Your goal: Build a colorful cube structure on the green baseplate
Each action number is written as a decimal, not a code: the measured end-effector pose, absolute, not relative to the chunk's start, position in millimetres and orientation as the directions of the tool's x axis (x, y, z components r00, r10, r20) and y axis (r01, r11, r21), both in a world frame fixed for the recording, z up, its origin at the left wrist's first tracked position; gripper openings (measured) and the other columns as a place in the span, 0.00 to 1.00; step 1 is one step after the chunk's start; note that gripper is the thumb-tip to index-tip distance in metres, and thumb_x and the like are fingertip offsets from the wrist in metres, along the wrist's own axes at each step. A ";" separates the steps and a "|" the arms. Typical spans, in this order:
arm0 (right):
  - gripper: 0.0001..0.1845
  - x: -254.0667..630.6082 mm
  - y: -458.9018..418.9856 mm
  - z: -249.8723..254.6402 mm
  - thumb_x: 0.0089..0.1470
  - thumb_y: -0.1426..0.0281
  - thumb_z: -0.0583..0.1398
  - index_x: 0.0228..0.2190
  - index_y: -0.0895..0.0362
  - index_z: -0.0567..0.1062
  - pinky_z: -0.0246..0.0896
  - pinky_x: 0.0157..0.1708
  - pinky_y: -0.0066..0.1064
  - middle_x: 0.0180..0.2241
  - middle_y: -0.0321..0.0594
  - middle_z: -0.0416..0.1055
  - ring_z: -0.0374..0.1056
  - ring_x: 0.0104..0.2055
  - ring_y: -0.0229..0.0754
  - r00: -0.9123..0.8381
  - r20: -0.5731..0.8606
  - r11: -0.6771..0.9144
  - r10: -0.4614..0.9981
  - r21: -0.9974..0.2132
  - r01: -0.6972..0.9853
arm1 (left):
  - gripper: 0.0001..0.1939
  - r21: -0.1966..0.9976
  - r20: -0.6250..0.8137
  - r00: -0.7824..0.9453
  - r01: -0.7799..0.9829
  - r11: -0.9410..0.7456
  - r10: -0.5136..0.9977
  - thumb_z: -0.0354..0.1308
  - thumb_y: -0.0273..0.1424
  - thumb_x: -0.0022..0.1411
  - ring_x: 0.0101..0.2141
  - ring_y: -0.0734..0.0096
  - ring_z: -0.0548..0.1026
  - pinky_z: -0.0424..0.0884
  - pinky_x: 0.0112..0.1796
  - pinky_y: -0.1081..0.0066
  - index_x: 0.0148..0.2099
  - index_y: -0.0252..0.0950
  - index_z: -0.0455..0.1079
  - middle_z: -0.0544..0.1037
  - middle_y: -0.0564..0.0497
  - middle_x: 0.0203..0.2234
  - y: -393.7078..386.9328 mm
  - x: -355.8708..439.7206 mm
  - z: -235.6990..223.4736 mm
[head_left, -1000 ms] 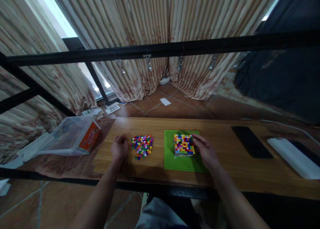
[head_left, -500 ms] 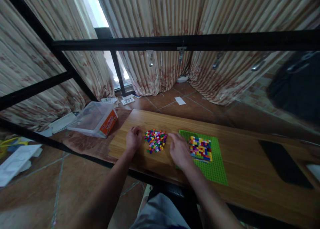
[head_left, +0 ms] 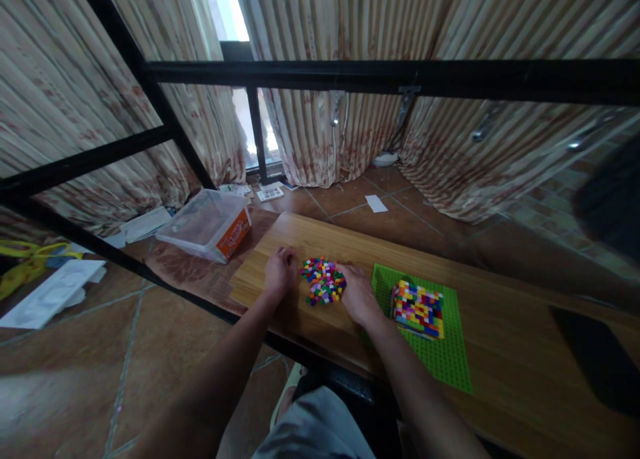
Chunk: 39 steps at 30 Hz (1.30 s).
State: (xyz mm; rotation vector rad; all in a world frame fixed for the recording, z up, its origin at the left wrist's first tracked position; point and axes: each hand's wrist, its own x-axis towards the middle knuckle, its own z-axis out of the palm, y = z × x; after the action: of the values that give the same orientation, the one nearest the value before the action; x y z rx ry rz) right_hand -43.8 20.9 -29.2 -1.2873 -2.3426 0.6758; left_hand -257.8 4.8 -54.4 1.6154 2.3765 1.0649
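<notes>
A loose pile of small multicoloured toy bricks (head_left: 324, 282) lies on the wooden table between my hands. My left hand (head_left: 281, 271) rests at the pile's left side with its fingers curled in; whatever they may hold is too small to make out. On the other side, my right hand (head_left: 357, 293) reaches its fingertips to the pile's right edge. Its fingers are held together, and anything between them is hidden. Right of that hand lies a green baseplate (head_left: 456, 342), bearing a block of tightly packed coloured bricks (head_left: 418, 309).
A clear plastic box (head_left: 205, 225) with an orange label stands beyond the table's left end. The wooden table (head_left: 505, 332) carries a flat dark object (head_left: 595, 355) at the right. Black metal bars (head_left: 300, 72) cross in front of the curtains (head_left: 310, 139).
The view has swung left, so the table and bricks appear further right. My right hand has moved left, away from the baseplate, to the pile. My left hand stays curled beside the pile.
</notes>
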 end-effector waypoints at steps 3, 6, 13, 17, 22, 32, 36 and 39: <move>0.31 -34.9 8.8 -25.3 0.48 0.84 0.52 0.53 0.58 0.72 0.58 0.56 0.35 0.51 0.46 0.74 0.67 0.54 0.45 -0.483 0.073 0.415 0.873 -0.633 0.654 | 0.09 0.578 0.302 -0.442 0.789 0.206 0.845 0.53 0.24 0.59 0.37 0.69 0.76 0.67 0.38 0.73 0.36 0.37 0.76 0.78 0.47 0.36 4.7 -257.8 -55.3; 0.29 -30.6 6.3 -18.1 0.50 0.83 0.52 0.52 0.56 0.73 0.61 0.53 0.33 0.50 0.45 0.75 0.70 0.51 0.43 -0.435 0.057 0.359 0.898 -0.667 0.653 | 0.09 0.565 0.298 -0.435 0.798 0.210 0.850 0.53 0.25 0.60 0.37 0.68 0.76 0.67 0.38 0.73 0.36 0.37 0.76 0.78 0.48 0.36 4.9 -258.3 -56.2; 0.20 -52.0 40.6 -13.8 0.59 0.77 0.51 0.49 0.58 0.75 0.61 0.51 0.33 0.46 0.47 0.76 0.71 0.48 0.44 -0.378 0.090 0.365 0.921 -0.529 0.766 | 0.10 0.571 0.284 -0.426 0.795 0.205 0.859 0.52 0.24 0.61 0.37 0.69 0.75 0.67 0.38 0.73 0.36 0.37 0.75 0.78 0.48 0.36 5.2 -258.7 -57.1; 0.16 -66.1 54.7 -21.6 0.59 0.74 0.54 0.44 0.55 0.78 0.60 0.49 0.32 0.43 0.45 0.75 0.70 0.46 0.44 -0.436 0.083 0.414 0.896 -0.504 0.757 | 0.09 0.575 0.279 -0.426 0.792 0.206 0.860 0.53 0.24 0.60 0.37 0.69 0.75 0.67 0.39 0.73 0.36 0.38 0.75 0.78 0.48 0.35 4.9 -258.1 -55.8; 0.11 -70.2 60.5 -28.8 0.58 0.74 0.56 0.36 0.54 0.80 0.59 0.46 0.31 0.38 0.43 0.73 0.69 0.44 0.43 -0.475 0.071 0.448 0.877 -0.477 0.756 | 0.10 0.584 0.287 -0.421 0.789 0.191 0.861 0.52 0.23 0.60 0.37 0.69 0.75 0.67 0.39 0.72 0.35 0.37 0.75 0.78 0.48 0.36 4.9 -258.4 -56.1; 0.10 -64.2 40.5 -11.2 0.61 0.71 0.54 0.37 0.55 0.76 0.59 0.48 0.33 0.40 0.42 0.74 0.68 0.46 0.44 -0.382 0.161 0.406 0.910 -0.525 0.748 | 0.11 0.580 0.294 -0.420 0.792 0.190 0.859 0.52 0.23 0.60 0.39 0.67 0.76 0.69 0.40 0.72 0.35 0.38 0.75 0.79 0.48 0.37 5.4 -259.9 -54.0; 0.10 -54.4 9.3 4.3 0.60 0.69 0.53 0.38 0.53 0.75 0.63 0.42 0.32 0.36 0.39 0.77 0.71 0.37 0.41 -0.325 0.166 0.329 0.931 -0.771 0.546 | 0.11 0.569 0.275 -0.429 0.794 0.214 0.860 0.52 0.25 0.60 0.40 0.65 0.77 0.69 0.40 0.71 0.37 0.37 0.76 0.79 0.46 0.38 6.9 -261.9 -52.8; 0.09 -43.1 -21.5 9.5 0.57 0.67 0.56 0.37 0.53 0.77 0.65 0.38 0.31 0.34 0.37 0.78 0.72 0.35 0.40 -0.294 0.141 0.225 0.945 -0.934 0.277 | 0.11 0.562 0.276 -0.431 0.797 0.219 0.859 0.52 0.27 0.60 0.39 0.66 0.77 0.69 0.39 0.71 0.37 0.38 0.76 0.79 0.47 0.38 8.3 -263.3 -52.4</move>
State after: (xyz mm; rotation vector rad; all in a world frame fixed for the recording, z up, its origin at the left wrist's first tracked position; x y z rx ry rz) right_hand -43.1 -21.5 9.5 -1.1442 -1.7288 1.0944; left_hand -263.3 8.3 -52.4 1.6208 2.3779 1.0027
